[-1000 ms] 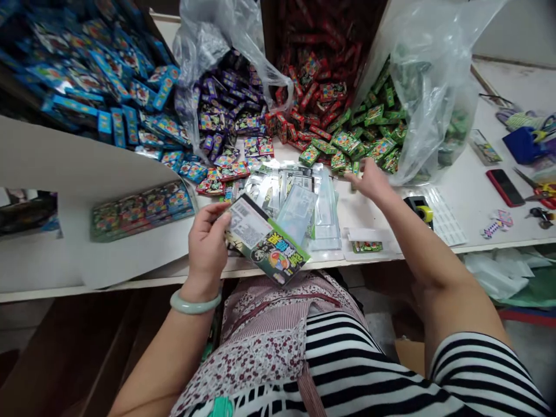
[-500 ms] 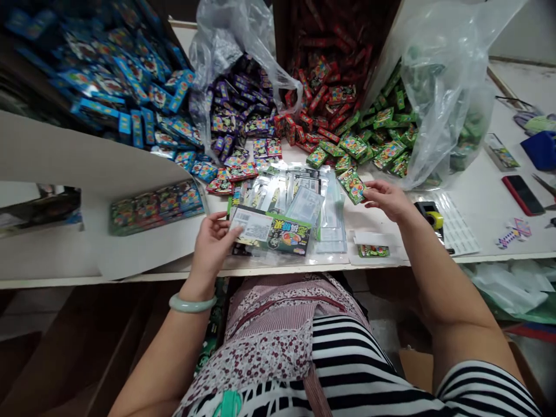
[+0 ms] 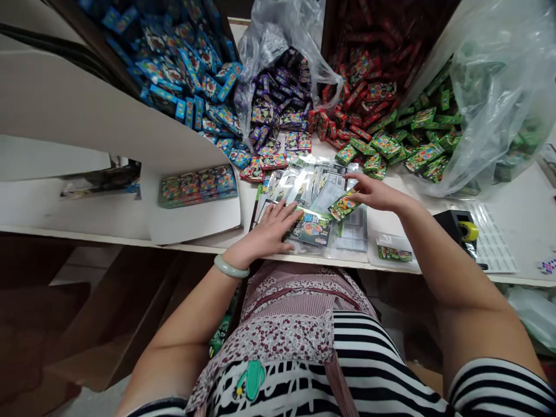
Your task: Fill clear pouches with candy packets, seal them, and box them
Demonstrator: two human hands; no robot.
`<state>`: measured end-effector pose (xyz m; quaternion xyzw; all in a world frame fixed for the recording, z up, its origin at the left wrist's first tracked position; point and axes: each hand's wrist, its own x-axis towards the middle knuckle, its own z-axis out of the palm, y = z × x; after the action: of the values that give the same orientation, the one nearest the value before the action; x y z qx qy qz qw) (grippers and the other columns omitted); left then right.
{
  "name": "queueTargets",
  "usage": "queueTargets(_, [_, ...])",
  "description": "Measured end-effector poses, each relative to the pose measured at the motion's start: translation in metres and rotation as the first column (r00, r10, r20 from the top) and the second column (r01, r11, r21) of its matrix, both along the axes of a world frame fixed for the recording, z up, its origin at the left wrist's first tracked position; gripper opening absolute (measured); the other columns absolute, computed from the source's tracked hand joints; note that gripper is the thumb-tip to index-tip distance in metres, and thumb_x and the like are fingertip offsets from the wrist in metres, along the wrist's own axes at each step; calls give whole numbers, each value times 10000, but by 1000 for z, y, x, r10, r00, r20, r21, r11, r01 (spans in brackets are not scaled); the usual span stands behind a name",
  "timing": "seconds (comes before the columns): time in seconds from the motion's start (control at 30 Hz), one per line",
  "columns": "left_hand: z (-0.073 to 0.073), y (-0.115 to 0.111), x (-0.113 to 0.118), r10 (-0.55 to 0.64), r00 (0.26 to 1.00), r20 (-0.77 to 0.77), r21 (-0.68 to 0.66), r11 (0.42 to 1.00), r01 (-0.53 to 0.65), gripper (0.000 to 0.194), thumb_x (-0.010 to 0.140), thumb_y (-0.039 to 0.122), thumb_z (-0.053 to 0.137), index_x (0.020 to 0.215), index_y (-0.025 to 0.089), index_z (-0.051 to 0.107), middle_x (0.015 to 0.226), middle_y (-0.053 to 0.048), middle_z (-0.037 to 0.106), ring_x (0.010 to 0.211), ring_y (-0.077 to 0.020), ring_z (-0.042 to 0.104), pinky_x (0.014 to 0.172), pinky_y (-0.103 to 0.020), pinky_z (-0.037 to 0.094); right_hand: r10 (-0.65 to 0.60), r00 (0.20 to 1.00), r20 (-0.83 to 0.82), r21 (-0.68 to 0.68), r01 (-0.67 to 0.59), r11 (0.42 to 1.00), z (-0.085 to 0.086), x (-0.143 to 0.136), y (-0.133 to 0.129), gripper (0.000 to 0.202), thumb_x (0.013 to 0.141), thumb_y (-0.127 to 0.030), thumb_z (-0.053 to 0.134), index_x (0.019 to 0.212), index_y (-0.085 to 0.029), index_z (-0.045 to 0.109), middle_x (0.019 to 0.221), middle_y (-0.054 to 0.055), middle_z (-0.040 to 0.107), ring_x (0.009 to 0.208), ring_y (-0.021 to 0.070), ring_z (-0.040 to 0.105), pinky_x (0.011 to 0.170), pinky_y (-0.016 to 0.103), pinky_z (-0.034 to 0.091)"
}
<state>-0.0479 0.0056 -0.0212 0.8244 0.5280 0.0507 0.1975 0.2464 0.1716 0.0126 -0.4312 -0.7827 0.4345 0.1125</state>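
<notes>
Green box [image 3: 341,207] now over the clear packets [image 3: 354,236], pinched in the right hand [image 3: 374,192]; left hand [image 3: 270,230] no longer pinching the dark card [image 3: 311,228], just spread flat on it

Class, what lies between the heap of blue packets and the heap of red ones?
In the head view, a heap of purple packets, partly inside a clear plastic bag, lies there.
</notes>
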Motion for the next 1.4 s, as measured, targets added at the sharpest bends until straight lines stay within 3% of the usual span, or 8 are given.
queueTargets(0.23, [-4, 9, -1, -32, 999, 19, 54, 998, 31, 916, 798, 493, 741, 1539, 263, 254, 1636, -147, 262, 1532, -408, 137, 1223, -643, 99, -1, 972, 233, 367, -87, 926, -11, -25, 2, 454, 873, -347, 644, 1285, -165, 590, 1314, 162, 644, 1188, 321, 597, 1028, 501, 458])
queueTargets(0.4, [3, 12, -1, -63, 997, 43, 110, 992, 58, 877, 786, 428, 748, 1515, 229, 303, 1483, -160, 443, 1443, -380, 338, 1226, -631, 130, 114, 897, 428, 371, -289, 882, -12, -12, -19, 734, 766, -489, 760, 1386, -173, 525, 1520, 190, 461, 1411, 407, 400, 1110, 583, 375])
queueTargets(0.73, [29, -8, -37, 82, 995, 56, 199, 976, -92, 1029, 691, 506, 811, 1528, 230, 280, 1367, -158, 450, 1269, -376, 452, 1119, -558, 373, 95, 892, 441, 413, -296, 861, -26, -35, -26, 635, 808, -423, 722, 1345, -139, 537, 1419, 205, 550, 1309, 384, 504, 1055, 533, 441])
queueTargets(0.87, [30, -8, -42, 167, 978, 122, 262, 945, -194, 1065, 661, 531, 838, 1518, 227, 284, 1338, -154, 442, 1244, -364, 472, 1081, -525, 421, 53, 932, 358, 497, -239, 834, -10, -35, -29, 578, 766, -316, 715, 1284, -107, 566, 1314, 217, 601, 1200, 370, 573, 1013, 501, 471])
queueTargets(1.03, [23, -6, -41, 219, 962, 165, 316, 912, -261, 1078, 655, 594, 824, 1515, 239, 279, 1321, -149, 441, 1235, -362, 476, 1067, -538, 429, 85, 995, 60, 731, -101, 675, 31, -20, -48, 615, 798, -368, 673, 1354, -177, 494, 1339, 179, 559, 1244, 352, 520, 1057, 545, 419])
queueTargets(1.17, [16, -4, -36, 173, 969, 173, 347, 911, -225, 1074, 668, 619, 803, 1523, 251, 268, 1334, -145, 440, 1241, -361, 464, 1082, -530, 414, 176, 975, 139, 759, -219, 613, 45, -18, -67, 644, 809, -362, 670, 1397, -206, 458, 1370, 180, 521, 1258, 377, 479, 1041, 591, 410])
queueTargets(1.3, [15, -5, -33, 132, 982, 135, 371, 912, -174, 1069, 683, 603, 793, 1533, 252, 247, 1345, -150, 441, 1240, -365, 459, 1076, -533, 409, 175, 938, 297, 686, -338, 644, 43, -22, -79, 629, 807, -344, 675, 1393, -214, 487, 1389, 180, 524, 1270, 394, 465, 1044, 590, 410])
queueTargets(1.4, [18, -7, -33, 124, 986, 112, 377, 913, -157, 1048, 703, 576, 784, 1535, 241, 243, 1348, -160, 445, 1245, -369, 457, 1082, -534, 393, 305, 879, 367, 609, -475, 635, 41, -22, -82, 606, 797, -325, 678, 1372, -210, 524, 1400, 178, 538, 1265, 387, 484, 1039, 572, 425])
